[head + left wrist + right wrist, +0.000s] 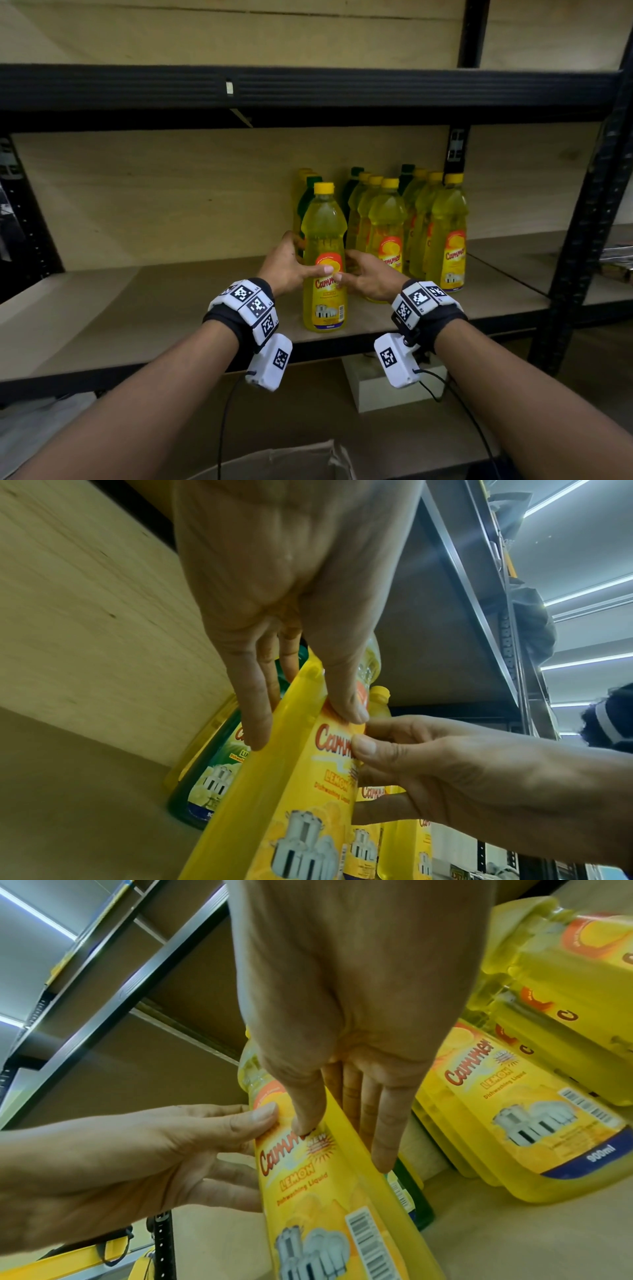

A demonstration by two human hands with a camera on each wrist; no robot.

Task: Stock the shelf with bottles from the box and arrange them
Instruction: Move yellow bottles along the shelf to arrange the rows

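Note:
A yellow lemon dish-liquid bottle [323,246] [291,791] [325,1191] with a yellow cap stands upright near the front of the wooden shelf [154,308]. My left hand [296,263] [304,727] holds its left side, thumb on the front label and fingers along the flank. From the other side my right hand [363,274] [342,1146] grips it the same way. The two thumbs nearly meet on the label. Right behind the bottle stands a green bottle [308,195] [205,777].
Two rows of several yellow bottles [445,233] with green ones at the back stand to the right. A black upright [582,222] bounds the shelf on the right, a black beam [308,89] runs overhead. A cardboard box flap [291,459] lies below.

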